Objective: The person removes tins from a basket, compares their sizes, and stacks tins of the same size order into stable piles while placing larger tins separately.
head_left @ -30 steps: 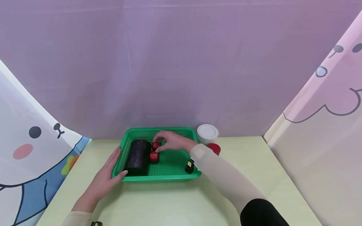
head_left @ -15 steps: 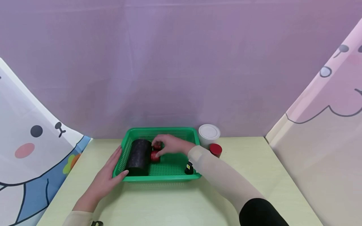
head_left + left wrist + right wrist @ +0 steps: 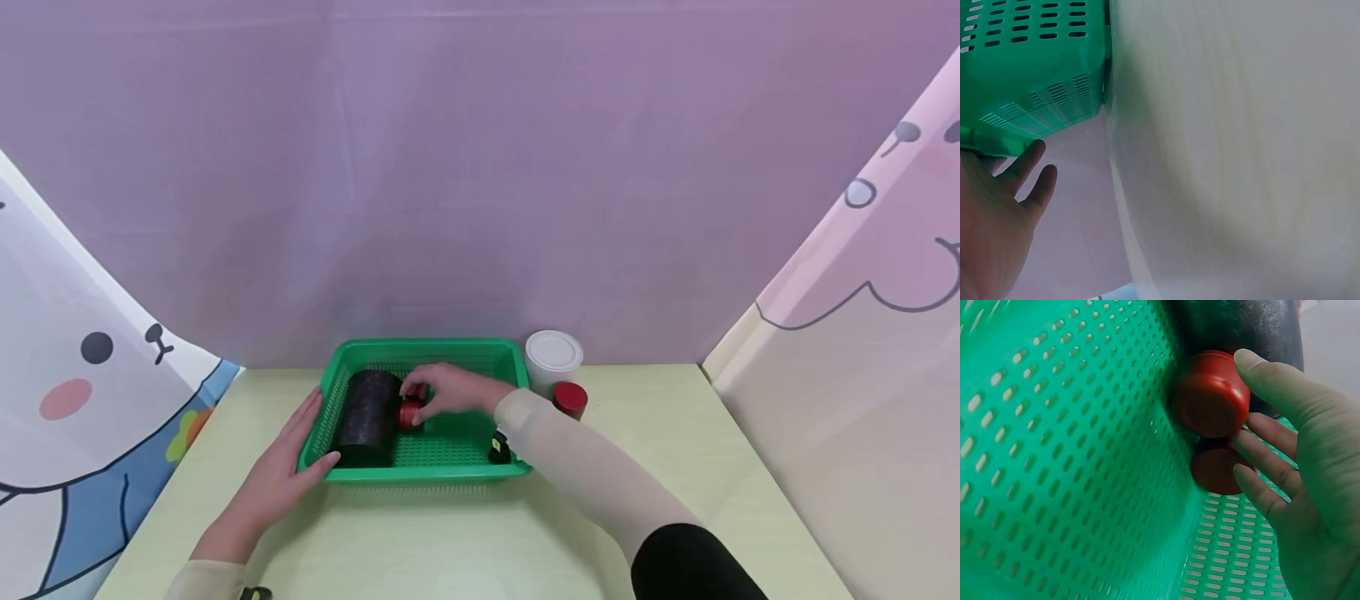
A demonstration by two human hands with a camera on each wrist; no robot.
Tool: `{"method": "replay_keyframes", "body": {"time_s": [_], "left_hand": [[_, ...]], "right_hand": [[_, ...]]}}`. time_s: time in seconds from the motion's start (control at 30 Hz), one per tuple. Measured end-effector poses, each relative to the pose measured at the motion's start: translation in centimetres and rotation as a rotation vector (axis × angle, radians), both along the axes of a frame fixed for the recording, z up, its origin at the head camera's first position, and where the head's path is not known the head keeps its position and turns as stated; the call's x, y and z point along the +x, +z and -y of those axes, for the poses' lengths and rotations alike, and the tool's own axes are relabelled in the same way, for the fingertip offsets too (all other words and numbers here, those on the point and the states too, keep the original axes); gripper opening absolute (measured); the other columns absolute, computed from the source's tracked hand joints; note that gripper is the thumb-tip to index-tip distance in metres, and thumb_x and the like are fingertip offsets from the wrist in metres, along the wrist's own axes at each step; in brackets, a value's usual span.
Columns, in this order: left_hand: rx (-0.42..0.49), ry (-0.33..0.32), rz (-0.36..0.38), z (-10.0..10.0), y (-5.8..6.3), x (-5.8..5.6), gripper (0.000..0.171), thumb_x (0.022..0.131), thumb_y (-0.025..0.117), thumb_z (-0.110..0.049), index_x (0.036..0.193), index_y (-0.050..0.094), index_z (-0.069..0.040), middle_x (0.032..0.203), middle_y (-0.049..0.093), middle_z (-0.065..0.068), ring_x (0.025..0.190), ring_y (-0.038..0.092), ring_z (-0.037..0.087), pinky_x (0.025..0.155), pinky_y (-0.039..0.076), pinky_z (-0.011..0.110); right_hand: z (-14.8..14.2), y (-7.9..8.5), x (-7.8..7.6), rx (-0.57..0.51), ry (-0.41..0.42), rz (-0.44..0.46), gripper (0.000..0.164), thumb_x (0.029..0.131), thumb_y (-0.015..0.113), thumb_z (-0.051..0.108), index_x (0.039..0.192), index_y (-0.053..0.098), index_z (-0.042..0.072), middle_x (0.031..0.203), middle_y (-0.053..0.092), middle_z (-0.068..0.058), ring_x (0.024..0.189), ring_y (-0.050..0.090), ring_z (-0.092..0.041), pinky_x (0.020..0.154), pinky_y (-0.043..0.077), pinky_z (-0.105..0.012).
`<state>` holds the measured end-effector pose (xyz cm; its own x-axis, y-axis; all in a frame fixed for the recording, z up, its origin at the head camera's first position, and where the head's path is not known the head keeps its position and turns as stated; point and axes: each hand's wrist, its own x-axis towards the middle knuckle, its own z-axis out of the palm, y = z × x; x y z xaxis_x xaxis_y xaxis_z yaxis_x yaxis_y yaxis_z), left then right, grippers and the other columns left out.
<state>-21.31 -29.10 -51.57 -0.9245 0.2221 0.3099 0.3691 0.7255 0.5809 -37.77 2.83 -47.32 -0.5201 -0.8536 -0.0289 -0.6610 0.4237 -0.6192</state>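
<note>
A black cylinder (image 3: 366, 417) lies on its side in the left part of the green basket (image 3: 427, 475). Against its right side are two small round red containers; the nearer red container (image 3: 1211, 400) shows a recessed circular end, and the farther red one (image 3: 1216, 472) is largely covered by fingers in the head view. My right hand (image 3: 453, 390) pinches the nearer container, its thumb on one side and fingers on the other. At the basket's left end, my left hand (image 3: 281, 471) rests with extended fingers along the wall and thumb at the front corner.
Just right of the basket stand a white-lidded tub (image 3: 553, 354) and a smaller red-lidded container (image 3: 570, 398), partly hidden by my right sleeve. Purple cloth (image 3: 480, 183) rises behind the pale table (image 3: 645, 433), with printed panels on both sides.
My right hand has shifted toward me, from around the farther red container to the nearer one. The left hand, basket and black cylinder look unmoved.
</note>
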Motion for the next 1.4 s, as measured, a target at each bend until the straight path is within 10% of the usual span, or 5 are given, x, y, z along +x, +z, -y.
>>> {"method": "replay_keyframes", "body": {"time_s": [0.33, 1.23, 1.4], "left_hand": [[-0.001, 0.006, 0.006, 0.29, -0.26, -0.14, 0.098, 0.105, 0.076, -0.038, 0.179, 0.017, -0.016, 0.186, 0.014, 0.008, 0.165, 0.023, 0.05, 0.112, 0.036, 0.086], [0.002, 0.004, -0.004, 0.09, 0.03, 0.05, 0.097, 0.104, 0.078, -0.037, 0.179, 0.019, -0.016, 0.186, 0.015, 0.006, 0.165, 0.024, 0.049, 0.113, 0.036, 0.084], [0.005, 0.002, -0.002, -0.01, -0.08, 0.02, 0.097, 0.104, 0.078, -0.037, 0.179, 0.019, -0.016, 0.186, 0.014, 0.004, 0.164, 0.024, 0.049, 0.113, 0.037, 0.084]], "right_hand": [[0.22, -0.67, -0.18, 0.06, -0.008, 0.004, 0.048, 0.099, 0.088, 0.028, 0.142, 0.07, 0.02, 0.134, 0.069, 0.007, 0.117, 0.066, -0.013, 0.093, 0.056, -0.023], [0.26, -0.96, 0.01, 0.125, -0.041, 0.102, 0.051, 0.102, 0.084, 0.027, 0.149, 0.065, 0.022, 0.146, 0.063, -0.003, 0.094, 0.068, -0.009, 0.085, 0.058, -0.027], [0.08, -0.8, 0.09, 0.139, -0.045, 0.116, 0.05, 0.102, 0.083, 0.025, 0.149, 0.065, 0.024, 0.147, 0.063, -0.001, 0.11, 0.066, -0.009, 0.087, 0.058, -0.027]]}}
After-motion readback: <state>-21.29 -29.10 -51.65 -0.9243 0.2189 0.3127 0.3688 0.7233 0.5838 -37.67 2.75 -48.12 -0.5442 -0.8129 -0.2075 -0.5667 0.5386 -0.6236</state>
